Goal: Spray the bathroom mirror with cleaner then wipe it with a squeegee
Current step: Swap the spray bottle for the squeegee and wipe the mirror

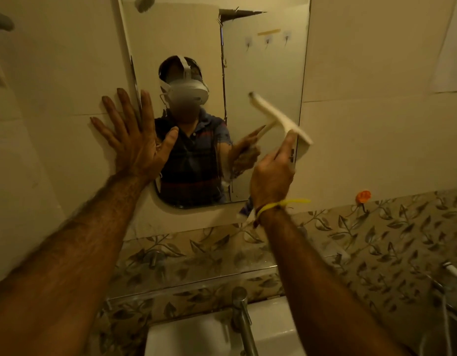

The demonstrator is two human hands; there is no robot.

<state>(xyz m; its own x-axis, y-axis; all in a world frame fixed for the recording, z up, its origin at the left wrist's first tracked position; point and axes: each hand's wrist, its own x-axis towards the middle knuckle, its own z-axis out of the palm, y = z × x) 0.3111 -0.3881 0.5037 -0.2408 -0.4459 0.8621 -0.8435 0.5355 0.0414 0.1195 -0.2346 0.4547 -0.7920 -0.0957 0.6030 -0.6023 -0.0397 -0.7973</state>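
Right hand gripping squeegee — white, T-shaped, blurred

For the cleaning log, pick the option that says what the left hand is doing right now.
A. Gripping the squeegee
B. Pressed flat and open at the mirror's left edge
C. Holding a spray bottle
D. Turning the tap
B: the left hand is spread open, fingers on the wall tile and thumb over the mirror, while the right hand holds the squeegee.

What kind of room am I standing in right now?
Most likely a bathroom. A wall mirror hangs above a white washbasin with a metal tap, and the walls are tiled, with a leaf-patterned band below the mirror.
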